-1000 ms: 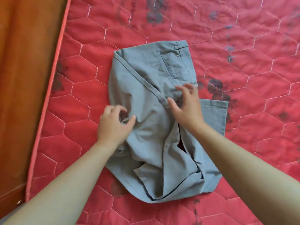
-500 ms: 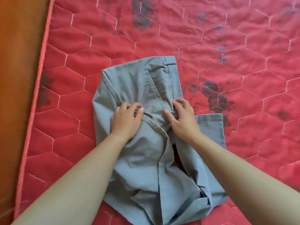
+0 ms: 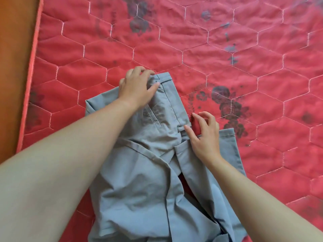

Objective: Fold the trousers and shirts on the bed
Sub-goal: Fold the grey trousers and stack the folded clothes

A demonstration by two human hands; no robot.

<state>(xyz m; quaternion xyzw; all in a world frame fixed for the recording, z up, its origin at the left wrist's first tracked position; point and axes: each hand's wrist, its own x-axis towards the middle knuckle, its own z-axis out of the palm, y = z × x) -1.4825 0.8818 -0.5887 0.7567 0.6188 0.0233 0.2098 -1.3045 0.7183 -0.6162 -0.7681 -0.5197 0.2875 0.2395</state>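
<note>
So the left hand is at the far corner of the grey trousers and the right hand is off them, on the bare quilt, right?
Not quite. The head view shows the right hand on the grey trousers too, thumb by a belt loop. The left hand is at their far corner.

The left forearm (image 3: 73, 151) and right forearm (image 3: 253, 193) are bare to the picture's edge. The left hand (image 3: 138, 88) and right hand (image 3: 205, 137) are bare too, with short plain fingernails.
</note>
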